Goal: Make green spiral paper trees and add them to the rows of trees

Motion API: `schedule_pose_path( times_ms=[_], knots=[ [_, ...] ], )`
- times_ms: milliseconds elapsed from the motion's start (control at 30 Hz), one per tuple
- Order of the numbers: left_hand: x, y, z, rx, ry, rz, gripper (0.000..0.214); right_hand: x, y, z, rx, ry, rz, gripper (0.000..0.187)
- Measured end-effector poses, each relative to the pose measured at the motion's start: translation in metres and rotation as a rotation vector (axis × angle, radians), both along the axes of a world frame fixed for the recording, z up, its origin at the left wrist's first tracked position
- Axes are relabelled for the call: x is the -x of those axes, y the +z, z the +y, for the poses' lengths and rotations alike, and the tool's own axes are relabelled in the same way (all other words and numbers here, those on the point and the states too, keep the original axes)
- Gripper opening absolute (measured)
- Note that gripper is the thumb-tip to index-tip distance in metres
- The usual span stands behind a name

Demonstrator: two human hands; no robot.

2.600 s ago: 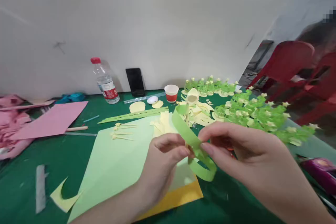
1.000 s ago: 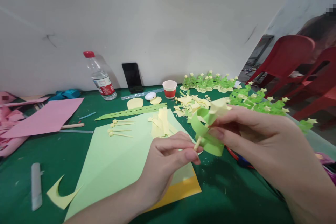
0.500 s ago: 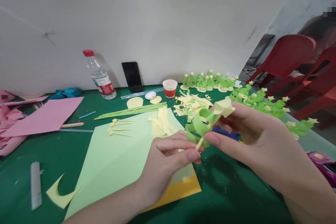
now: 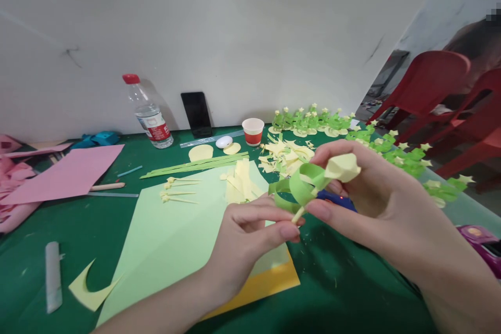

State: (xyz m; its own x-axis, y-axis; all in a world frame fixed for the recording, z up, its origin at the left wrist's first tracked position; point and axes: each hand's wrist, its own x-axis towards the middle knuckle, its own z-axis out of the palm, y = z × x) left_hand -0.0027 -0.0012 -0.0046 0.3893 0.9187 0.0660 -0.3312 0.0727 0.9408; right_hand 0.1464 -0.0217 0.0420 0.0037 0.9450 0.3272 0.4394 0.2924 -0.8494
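Observation:
Between both hands is a small paper tree: a pale yellow rolled paper stick [image 4: 298,214] with a green paper strip [image 4: 301,183] curling round it and a yellow paper star [image 4: 343,167] at its upper end. My left hand [image 4: 254,245] pinches the stick's lower end between thumb and fingers. Higher up, my right hand [image 4: 371,193] closes its thumb and fingers on the stick and strip, just below the star. Under my left hand lies a light green paper sheet [image 4: 168,250]. Several star-topped sticks [image 4: 180,199] rest on that sheet.
Finished paper trees [image 4: 313,122] stand at the back right. Yellow scraps [image 4: 287,156] pile beside a paper cup [image 4: 253,132]. A water bottle [image 4: 152,122] and a phone [image 4: 196,115] are by the wall. Pink paper [image 4: 70,172] and a glue stick [image 4: 54,276] lie left.
The star end of the paper tree has shifted slightly right and down, and the green curl has turned a little round the stick. My left hand keeps its pinch in nearly the same place.

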Motion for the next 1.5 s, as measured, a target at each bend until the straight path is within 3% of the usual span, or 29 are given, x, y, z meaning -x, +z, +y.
schedule_pose_path(
  times_ms=[133,533,867,1067,1133,1367,1500],
  knots=[
    [-0.001,0.001,0.001,0.029,0.010,-0.034,0.011,-0.002,0.002,-0.001,-0.006,0.014,0.010,0.033],
    [0.000,0.004,-0.002,-0.032,-0.018,0.041,0.011,0.003,0.002,-0.001,-0.083,-0.025,0.025,0.026],
    [0.000,0.003,0.000,-0.005,0.017,-0.023,0.011,0.000,0.001,-0.001,-0.093,0.005,0.075,0.030],
    [0.004,0.009,0.001,0.057,0.113,-0.073,0.014,-0.004,0.003,0.001,-0.237,-0.061,0.005,0.007],
    [0.004,0.010,0.001,0.060,0.135,-0.078,0.013,-0.002,0.002,0.001,-0.254,-0.051,-0.026,0.008],
    [0.002,0.004,0.003,0.017,0.156,-0.023,0.007,0.010,-0.004,0.000,-0.234,-0.039,-0.011,0.008],
    [0.000,0.003,0.003,-0.071,0.157,-0.001,0.003,0.016,-0.005,0.000,-0.110,-0.011,0.067,0.005]
  ],
)
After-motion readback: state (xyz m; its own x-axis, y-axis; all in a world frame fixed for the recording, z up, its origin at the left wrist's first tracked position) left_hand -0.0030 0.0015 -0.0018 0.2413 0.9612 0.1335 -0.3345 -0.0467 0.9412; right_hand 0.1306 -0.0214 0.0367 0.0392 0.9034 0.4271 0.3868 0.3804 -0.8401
